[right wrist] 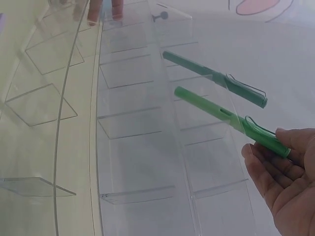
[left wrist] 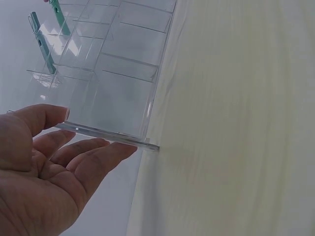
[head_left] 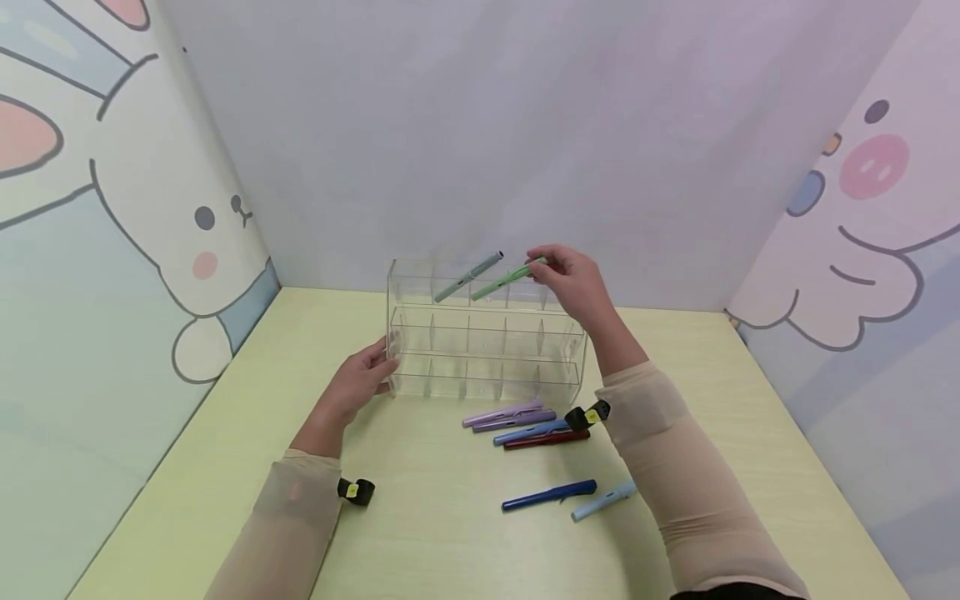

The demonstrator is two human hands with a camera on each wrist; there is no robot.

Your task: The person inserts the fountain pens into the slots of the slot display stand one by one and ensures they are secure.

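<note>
A clear acrylic rack (head_left: 487,360) with tiered, divided compartments stands on the table. My left hand (head_left: 354,385) grips its left side panel, thumb on one face and fingers on the other in the left wrist view. Over the top tier, my right hand (head_left: 572,279) pinches a light green pen (right wrist: 216,114) by its capped end; the other end slants down to the left, at a top compartment. Just left of it, a grey-green pen (head_left: 468,277) leans in the top tier, capped end up. Whether the light green pen touches the rack, I cannot tell.
In front of the rack lie a lilac pen (head_left: 501,414), a purple pen (head_left: 514,422), a blue pen (head_left: 528,432) and a dark red pen (head_left: 547,441), close together. Nearer me are a dark blue pen (head_left: 547,496) and a light blue pen (head_left: 600,503), partly behind my right forearm.
</note>
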